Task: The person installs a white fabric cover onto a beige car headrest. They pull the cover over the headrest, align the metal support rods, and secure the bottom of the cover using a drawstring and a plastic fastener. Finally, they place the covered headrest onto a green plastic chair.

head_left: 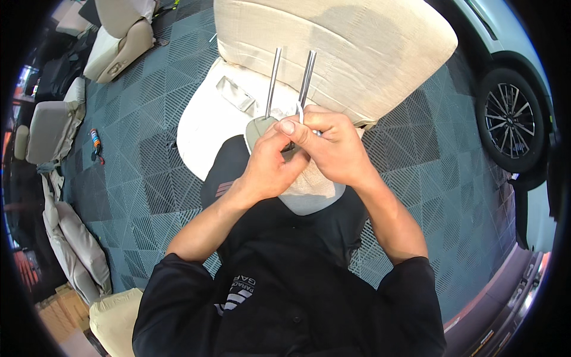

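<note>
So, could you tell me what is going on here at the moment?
A person in a black shirt holds a beige car headrest against their lap, its two metal posts pointing away from them. Both hands are pressed together at the base of the posts: the left hand grips the headrest's edge, while the right hand pinches something small and white by the right post. A large beige car seat lies just beyond on the grey tiled floor, and more seats lie to the left.

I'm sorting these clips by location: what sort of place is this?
Most likely a car upholstery or seat-fitting workshop. Loose beige car seats stand on dark interlocking floor tiles, a parked car's wheel shows at right, and both hands grip a headrest with metal posts.
</note>
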`<action>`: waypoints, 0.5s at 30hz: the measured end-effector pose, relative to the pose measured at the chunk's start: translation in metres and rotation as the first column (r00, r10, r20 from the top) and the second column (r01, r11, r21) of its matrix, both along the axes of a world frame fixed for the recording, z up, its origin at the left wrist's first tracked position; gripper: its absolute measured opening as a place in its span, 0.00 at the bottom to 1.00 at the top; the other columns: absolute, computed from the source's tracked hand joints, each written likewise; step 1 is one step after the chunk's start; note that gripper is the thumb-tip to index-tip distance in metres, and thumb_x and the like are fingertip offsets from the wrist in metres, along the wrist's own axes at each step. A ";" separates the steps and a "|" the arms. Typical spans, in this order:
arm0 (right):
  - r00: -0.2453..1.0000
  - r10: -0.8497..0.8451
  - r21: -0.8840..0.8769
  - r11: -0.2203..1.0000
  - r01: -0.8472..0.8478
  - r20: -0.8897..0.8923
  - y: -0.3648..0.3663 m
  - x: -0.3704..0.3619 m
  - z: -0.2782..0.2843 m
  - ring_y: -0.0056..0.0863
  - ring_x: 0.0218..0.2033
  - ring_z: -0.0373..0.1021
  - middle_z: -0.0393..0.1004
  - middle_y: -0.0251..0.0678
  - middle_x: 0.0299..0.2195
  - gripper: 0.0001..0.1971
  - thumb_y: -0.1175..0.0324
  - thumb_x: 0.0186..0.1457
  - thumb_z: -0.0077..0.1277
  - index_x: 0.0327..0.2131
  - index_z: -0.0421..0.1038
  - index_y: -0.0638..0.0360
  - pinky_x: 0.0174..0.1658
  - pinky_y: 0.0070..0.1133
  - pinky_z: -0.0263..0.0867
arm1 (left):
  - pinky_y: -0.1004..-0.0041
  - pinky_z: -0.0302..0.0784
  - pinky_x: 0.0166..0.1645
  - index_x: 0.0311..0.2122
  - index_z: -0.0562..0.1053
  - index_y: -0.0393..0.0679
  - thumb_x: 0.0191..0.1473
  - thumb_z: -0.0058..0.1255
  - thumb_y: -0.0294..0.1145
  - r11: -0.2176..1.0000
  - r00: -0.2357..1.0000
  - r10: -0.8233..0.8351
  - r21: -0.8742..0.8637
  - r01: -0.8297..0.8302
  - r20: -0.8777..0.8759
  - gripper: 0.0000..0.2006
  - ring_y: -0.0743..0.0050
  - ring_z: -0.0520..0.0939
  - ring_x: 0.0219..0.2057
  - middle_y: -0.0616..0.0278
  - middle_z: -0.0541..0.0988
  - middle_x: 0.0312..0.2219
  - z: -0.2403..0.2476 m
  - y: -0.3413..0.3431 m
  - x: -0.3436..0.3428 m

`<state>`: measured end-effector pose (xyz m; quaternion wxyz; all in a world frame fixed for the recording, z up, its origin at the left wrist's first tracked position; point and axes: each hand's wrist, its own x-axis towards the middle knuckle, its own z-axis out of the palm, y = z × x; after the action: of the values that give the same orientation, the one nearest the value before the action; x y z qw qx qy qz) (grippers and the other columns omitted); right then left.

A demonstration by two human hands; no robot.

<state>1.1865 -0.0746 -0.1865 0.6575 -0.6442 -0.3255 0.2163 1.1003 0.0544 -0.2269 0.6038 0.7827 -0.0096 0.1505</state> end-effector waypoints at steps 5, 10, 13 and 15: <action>0.988 -0.025 0.027 0.999 0.030 -0.152 0.003 0.008 0.012 0.13 0.20 0.65 0.72 0.30 0.21 0.13 0.64 0.58 0.58 0.36 0.77 0.68 0.26 0.16 0.62 | 0.68 0.72 0.49 0.40 0.76 0.36 0.59 0.51 0.28 0.989 0.993 -0.109 0.093 0.112 -0.040 0.08 0.63 0.78 0.41 0.55 0.78 0.36 -0.001 0.005 -0.017; 0.900 0.094 0.194 0.981 -0.011 -0.425 -0.015 0.017 0.002 0.10 0.12 0.49 0.54 0.20 0.11 0.23 0.47 0.63 0.48 0.31 0.74 0.61 0.17 0.14 0.45 | 0.60 0.70 0.52 0.30 0.69 0.39 0.67 0.37 0.34 0.938 0.995 -0.095 -0.334 0.097 0.022 0.14 0.62 0.77 0.41 0.56 0.76 0.29 0.013 -0.009 -0.044; 0.796 0.027 0.193 0.975 0.113 -0.604 -0.029 0.022 -0.014 0.12 0.10 0.46 0.50 0.19 0.11 0.22 0.48 0.64 0.47 0.30 0.69 0.60 0.15 0.15 0.44 | 0.51 0.70 0.54 0.25 0.62 0.44 0.68 0.32 0.36 0.864 0.998 -0.006 -0.502 0.036 0.061 0.17 0.64 0.75 0.31 0.61 0.69 0.19 0.015 -0.018 -0.054; 0.774 -0.015 0.136 0.982 0.130 -0.633 -0.035 0.023 -0.016 0.13 0.10 0.43 0.47 0.20 0.11 0.22 0.47 0.65 0.44 0.30 0.65 0.58 0.14 0.17 0.43 | 0.52 0.70 0.53 0.24 0.60 0.46 0.67 0.32 0.37 0.778 0.995 -0.034 -0.623 0.085 0.094 0.17 0.68 0.72 0.25 0.65 0.65 0.15 0.006 -0.015 -0.062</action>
<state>1.2097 -0.1101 -0.2029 0.7893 -0.4877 -0.0796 0.3644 1.0384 0.0396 -0.2205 0.8329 0.5310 -0.0071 0.1560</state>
